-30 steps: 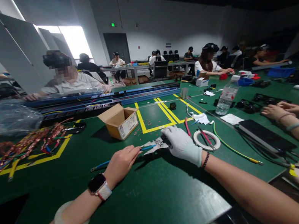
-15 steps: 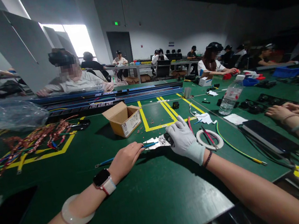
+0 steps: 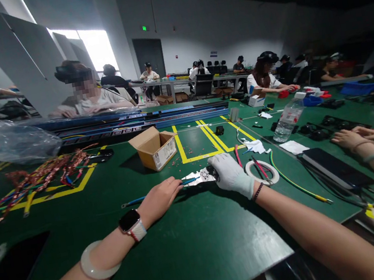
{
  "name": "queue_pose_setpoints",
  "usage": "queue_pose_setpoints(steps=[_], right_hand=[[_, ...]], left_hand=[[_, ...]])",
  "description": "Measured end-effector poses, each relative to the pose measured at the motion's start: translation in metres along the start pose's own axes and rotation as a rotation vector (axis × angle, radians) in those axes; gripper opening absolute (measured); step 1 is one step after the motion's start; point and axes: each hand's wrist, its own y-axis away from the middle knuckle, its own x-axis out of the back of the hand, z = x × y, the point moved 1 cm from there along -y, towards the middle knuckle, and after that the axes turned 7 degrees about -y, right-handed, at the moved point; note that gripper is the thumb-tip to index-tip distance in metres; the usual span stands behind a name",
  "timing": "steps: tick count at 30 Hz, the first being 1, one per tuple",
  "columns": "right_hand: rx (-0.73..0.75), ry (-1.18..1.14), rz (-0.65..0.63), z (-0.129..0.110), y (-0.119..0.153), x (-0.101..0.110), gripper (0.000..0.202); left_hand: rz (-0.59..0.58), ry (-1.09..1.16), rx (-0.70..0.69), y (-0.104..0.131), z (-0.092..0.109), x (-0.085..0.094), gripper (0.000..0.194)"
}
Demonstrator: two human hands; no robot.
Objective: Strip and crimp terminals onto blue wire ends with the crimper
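Note:
My bare left hand [image 3: 162,199] is closed on a blue wire [image 3: 134,201], whose lugged end sticks out to the left. The wire's other end reaches the jaws of the wire strippers [image 3: 196,177]. My right hand [image 3: 228,171], in a white glove, grips the dark handles of the strippers, with its fingers wrapped around them. Whether the jaws bite into the insulation is too small to tell. Just right of the glove lie a white tape roll [image 3: 275,173] and a red wire piece [image 3: 260,167].
An open cardboard box [image 3: 163,156] stands beyond my hands. Copper-stranded wires [image 3: 58,170] lie to the left. A green-yellow wire [image 3: 298,185], a black power bank [image 3: 337,169] and a water bottle [image 3: 288,119] are at right, near another person's hands [image 3: 354,144].
My right fingers have curled from raised to wrapped around the strippers' handles. My left hand and the wire have shifted slightly right. The person across has drawn their arms in.

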Motion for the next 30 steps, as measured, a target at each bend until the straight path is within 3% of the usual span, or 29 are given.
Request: queue_pose_setpoints(steps=[20,30], right_hand=[[-0.099,0.041,-0.083,-0.0059,-0.0003,-0.0007,0.029],[-0.099,0.064,-0.06,-0.0041,-0.0016,0.0008,0.029]], left_hand=[[-0.113,0.03,0.059,-0.0013,-0.0031,-0.0018,0.026],[-0.129,0.086,0.087,-0.0013,-0.0019,0.0016,0.034]])
